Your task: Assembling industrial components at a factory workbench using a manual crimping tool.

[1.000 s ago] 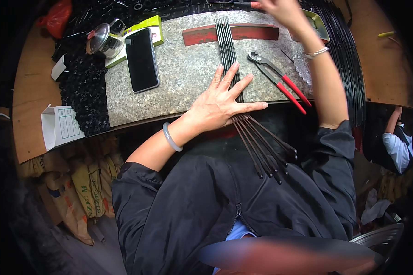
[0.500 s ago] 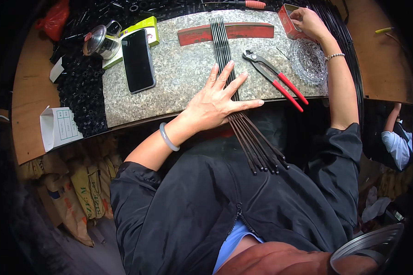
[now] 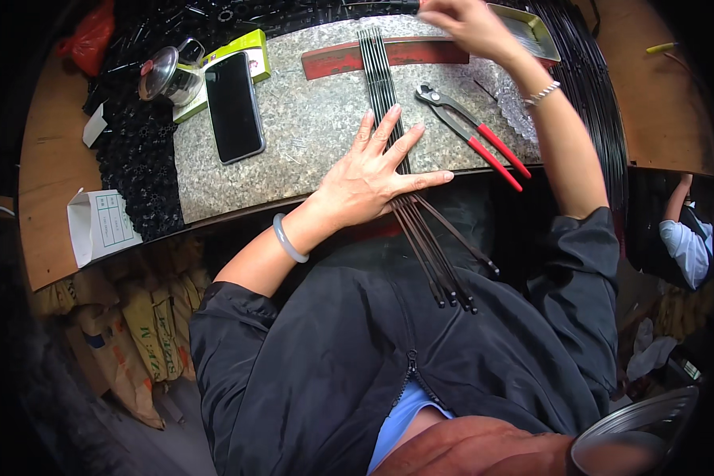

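My left hand (image 3: 365,166) lies flat, fingers spread, across a bundle of thin black metal rods (image 3: 378,79), pressing it on the speckled stone slab. The rods rest over a long red metal bar (image 3: 428,52). Their round-tipped near ends (image 3: 444,278) fan out past the slab's edge above my lap. My right hand (image 3: 472,30) is raised beyond the bar, at the upper edge. Its fingers are bent together, slightly blurred; anything between them is too small to name. Below it lie red-handled pliers (image 3: 484,143), jaws pointing away from me.
Right of the slab, an open tin (image 3: 559,44) holds thin pieces; a clear glass dish (image 3: 517,111) is partly behind my forearm. A phone (image 3: 234,107), a green box (image 3: 258,55) and a lidded glass pot (image 3: 170,75) stand left. Black parts (image 3: 139,174) heap beside them.
My right hand has come out of the tin and moved left toward the rods' far end. My left hand stays in place. The rods' near ends have shifted slightly.
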